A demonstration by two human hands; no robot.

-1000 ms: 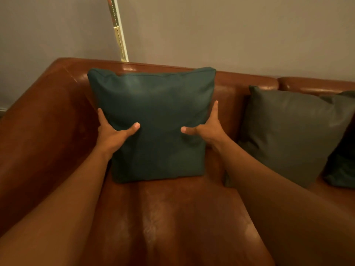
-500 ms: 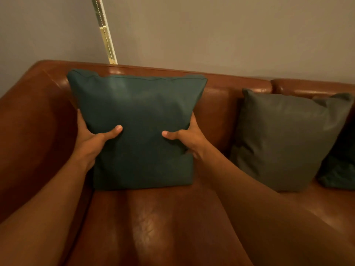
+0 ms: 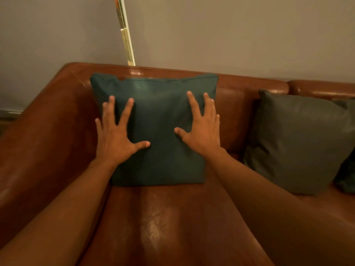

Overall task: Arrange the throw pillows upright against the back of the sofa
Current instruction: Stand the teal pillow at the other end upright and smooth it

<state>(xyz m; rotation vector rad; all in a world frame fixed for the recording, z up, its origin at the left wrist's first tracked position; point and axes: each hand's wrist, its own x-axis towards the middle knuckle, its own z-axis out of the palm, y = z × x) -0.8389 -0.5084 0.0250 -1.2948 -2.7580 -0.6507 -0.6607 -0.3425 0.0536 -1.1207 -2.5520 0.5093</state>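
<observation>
A teal throw pillow (image 3: 159,116) stands upright against the back of the brown leather sofa (image 3: 249,87), near its left corner. My left hand (image 3: 115,135) lies flat on the pillow's left half, fingers spread. My right hand (image 3: 201,129) lies flat on its right half, fingers spread too. Neither hand grips it. To the right, a grey pillow (image 3: 299,139) leans upright against the sofa back. The edge of a third, dark teal pillow (image 3: 345,177) shows at the far right, mostly hidden behind the grey one.
The sofa's left armrest (image 3: 38,143) rises close beside the teal pillow. A brass pole (image 3: 125,33) stands behind the sofa against the grey wall. Bare seat cushion (image 3: 163,217) lies in front of the pillows, between my forearms.
Both hands let go of the teal pillow's sides and now press flat on its front. The pillow sits back against the sofa back.
</observation>
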